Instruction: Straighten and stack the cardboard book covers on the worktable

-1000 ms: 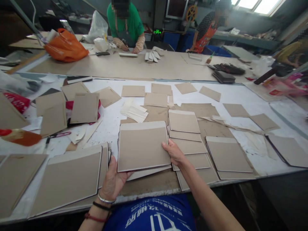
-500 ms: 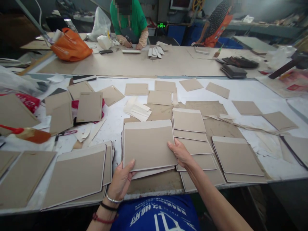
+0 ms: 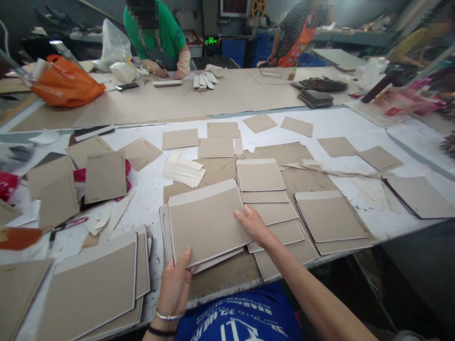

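Between my two hands is a beige rectangular panel (image 3: pixel 206 225) with a paler strip along its far edge and a dark rim. My left hand (image 3: pixel 178 274) grips its near left corner, thumb on top and fingers beneath. My right hand (image 3: pixel 252 225) pinches its right edge, thumb on the face. Similar panels (image 3: pixel 164 232) lie under and beside it. To the right, overlapping panels (image 3: pixel 266 213) step down toward the table's near edge, below a smaller panel (image 3: pixel 261 174). Another pile of large panels (image 3: pixel 95 284) lies to my left.
Loose beige pieces (image 3: pixel 217 148) and cream paper strips (image 3: pixel 183 170) are spread over the white table (image 3: pixel 149 189). Further right lies another panel pair (image 3: pixel 329 215). Across the far table, a person in green (image 3: pixel 156 38) works beside an orange bag (image 3: pixel 66 83); others stand further right.
The view has swung to the right, so the scene sits further left. Both hands keep hold of the panel, which is now tilted slightly, its right side higher.
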### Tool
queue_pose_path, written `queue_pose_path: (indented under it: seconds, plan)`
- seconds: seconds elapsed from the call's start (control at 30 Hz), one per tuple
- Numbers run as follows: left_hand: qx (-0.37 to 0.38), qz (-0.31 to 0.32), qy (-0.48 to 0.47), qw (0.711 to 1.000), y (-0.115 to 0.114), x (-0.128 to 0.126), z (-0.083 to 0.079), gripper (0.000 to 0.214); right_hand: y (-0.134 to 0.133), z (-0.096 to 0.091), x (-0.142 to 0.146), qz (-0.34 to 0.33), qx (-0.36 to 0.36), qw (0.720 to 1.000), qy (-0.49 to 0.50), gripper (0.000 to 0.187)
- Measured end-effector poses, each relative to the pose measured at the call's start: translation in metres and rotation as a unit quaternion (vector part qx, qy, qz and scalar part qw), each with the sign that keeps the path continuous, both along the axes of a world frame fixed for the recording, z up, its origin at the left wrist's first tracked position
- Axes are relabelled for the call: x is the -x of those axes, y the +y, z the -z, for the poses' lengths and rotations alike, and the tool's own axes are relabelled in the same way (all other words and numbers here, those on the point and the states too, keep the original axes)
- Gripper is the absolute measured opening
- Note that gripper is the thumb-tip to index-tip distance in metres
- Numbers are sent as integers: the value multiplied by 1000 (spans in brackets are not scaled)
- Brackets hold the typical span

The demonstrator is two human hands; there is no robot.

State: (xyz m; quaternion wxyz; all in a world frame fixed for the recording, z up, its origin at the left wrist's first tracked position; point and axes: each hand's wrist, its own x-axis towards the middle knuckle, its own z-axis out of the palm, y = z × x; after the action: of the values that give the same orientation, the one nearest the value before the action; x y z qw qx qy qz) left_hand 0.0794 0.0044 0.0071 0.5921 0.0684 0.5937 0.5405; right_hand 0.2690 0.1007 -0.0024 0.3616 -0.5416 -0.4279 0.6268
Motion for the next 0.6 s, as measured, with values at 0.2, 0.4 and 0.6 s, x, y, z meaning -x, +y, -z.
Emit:
queue_pose_path:
  seconds: [0.2, 0.4, 0.6]
  plan:
    - [2, -23, -27, 999, 6, -9, -1, 40, -19, -16, -20, -34, 82, 973, 213, 39]
    - [-3, -6, -38, 999, 7, -21, 7, 49, -50, -10, -28, 27, 72, 948, 310, 41]
    - [13, 24, -28, 999, 9, -33, 12, 46, -63, -10, -38, 62, 67, 932, 350, 43]
